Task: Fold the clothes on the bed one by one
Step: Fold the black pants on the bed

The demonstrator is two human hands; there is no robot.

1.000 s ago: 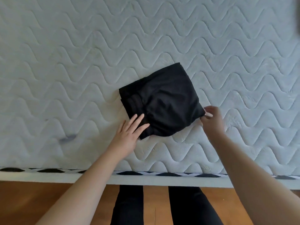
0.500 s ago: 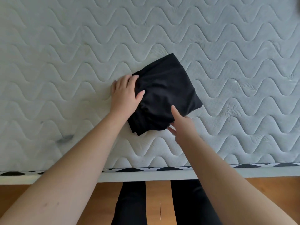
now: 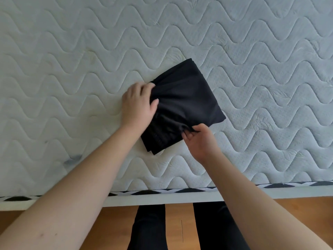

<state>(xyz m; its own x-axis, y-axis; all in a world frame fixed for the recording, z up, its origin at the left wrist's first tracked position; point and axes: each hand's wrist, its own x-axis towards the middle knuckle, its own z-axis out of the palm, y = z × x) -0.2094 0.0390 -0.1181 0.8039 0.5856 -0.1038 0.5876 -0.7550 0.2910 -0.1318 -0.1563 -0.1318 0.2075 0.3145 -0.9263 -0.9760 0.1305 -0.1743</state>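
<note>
While folded on the mattress point(image 3: 72, 69), black garment point(image 3: 187, 98) pinched by left hand point(image 3: 137, 105), right hand point(image 3: 200, 139)

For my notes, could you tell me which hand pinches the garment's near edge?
The right hand; the left hand grips the black garment at its left side.

A black garment point(image 3: 183, 103), folded into a compact, roughly square bundle, lies turned at an angle on the white quilted mattress point(image 3: 72, 60), near its near edge, its left side bunched.
</note>
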